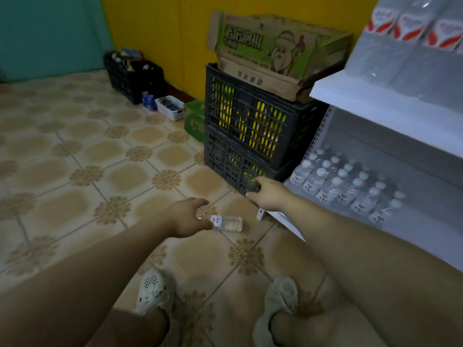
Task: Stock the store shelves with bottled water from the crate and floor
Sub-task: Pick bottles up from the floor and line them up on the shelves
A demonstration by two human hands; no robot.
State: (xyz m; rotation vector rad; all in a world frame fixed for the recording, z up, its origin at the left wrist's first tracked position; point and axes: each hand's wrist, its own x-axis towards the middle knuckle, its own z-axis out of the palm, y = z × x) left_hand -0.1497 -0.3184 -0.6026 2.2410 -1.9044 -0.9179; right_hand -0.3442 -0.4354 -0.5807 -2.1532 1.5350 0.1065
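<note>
Sideways, bottle (228,223), neck toward left hand (188,217)

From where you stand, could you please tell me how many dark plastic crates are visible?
3. The upper crate and lower crate are stacked beside the white shelf; the third crate stands farther back by the yellow wall. More may be hidden.

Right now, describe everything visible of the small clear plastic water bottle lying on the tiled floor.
The small clear plastic water bottle lies on its side on the patterned beige tiled floor, base pointing right. Its body is see-through; a white label with red marks wraps the neck end. The cap is hidden behind the left hand, whose fingertips reach that end, thumb spread above and clear of it.
</note>
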